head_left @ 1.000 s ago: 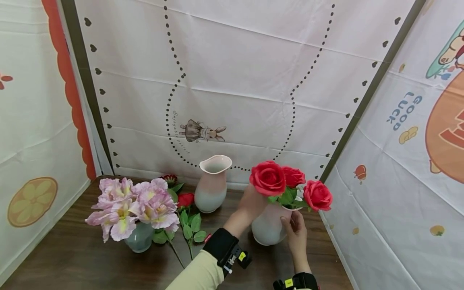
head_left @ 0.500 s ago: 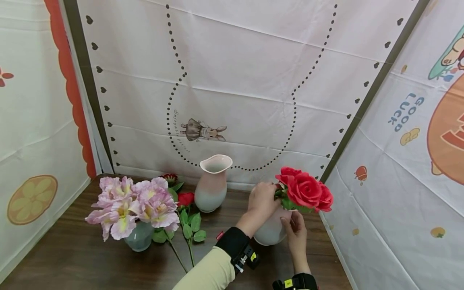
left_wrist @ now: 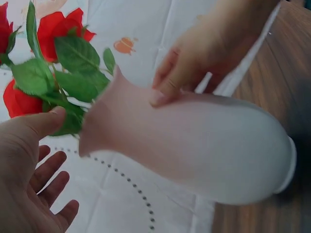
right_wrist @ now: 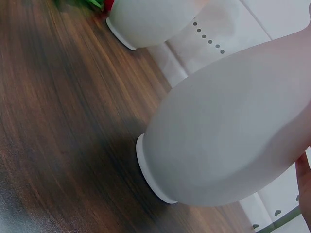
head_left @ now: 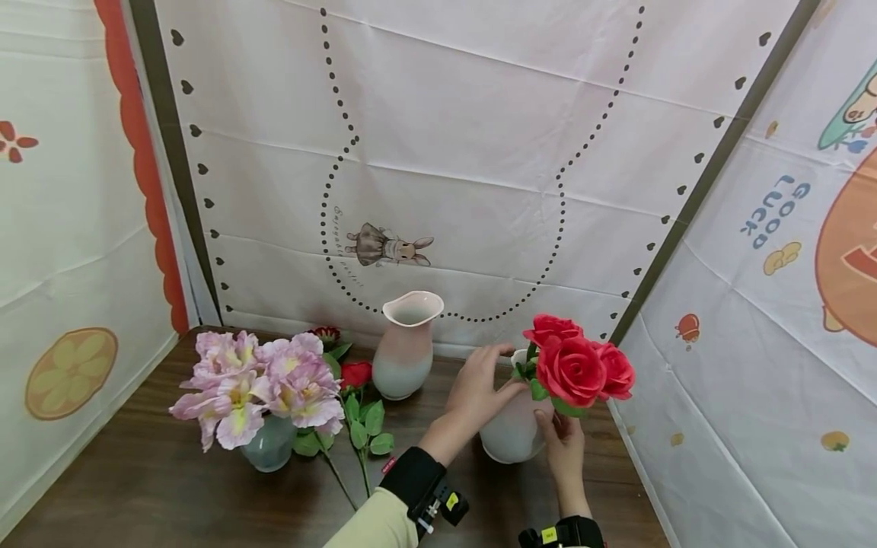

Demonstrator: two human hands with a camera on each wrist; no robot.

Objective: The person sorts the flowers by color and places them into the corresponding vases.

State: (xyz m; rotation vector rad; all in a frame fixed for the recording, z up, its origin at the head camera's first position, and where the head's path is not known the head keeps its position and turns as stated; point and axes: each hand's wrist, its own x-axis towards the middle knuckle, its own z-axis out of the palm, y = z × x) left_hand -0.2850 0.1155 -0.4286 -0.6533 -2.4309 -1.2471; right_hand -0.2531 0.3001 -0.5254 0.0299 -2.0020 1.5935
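Note:
A pink-to-grey vase [head_left: 510, 432] stands on the table at the right in the head view, with several red roses [head_left: 574, 369] in its mouth leaning right. My right hand [head_left: 567, 449] holds the vase's neck from the right, thumb in front; the left wrist view shows the thumb and fingers of that right hand [left_wrist: 204, 60] on the vase [left_wrist: 209, 141]. My left hand [head_left: 479, 390] is beside the rim on the left. In the left wrist view its fingers are spread and hold nothing, the thumb close by the leaves [left_wrist: 73, 85]. Most of the stems are hidden inside the vase.
A matching vase [head_left: 403, 359] stands at the back middle of the wooden table [head_left: 226, 506]. On the left, pink irises [head_left: 236, 388] fill a small blue-grey vase [head_left: 269, 447]. Red roses [head_left: 356, 374] with leafy stems lie between them. Printed cloth walls [head_left: 445, 152] enclose the table.
The left hand gathered the roses toward the right, then let go and drew back left with its fingers loosened. The roses now lean right. The right hand has stayed at the vase's neck.

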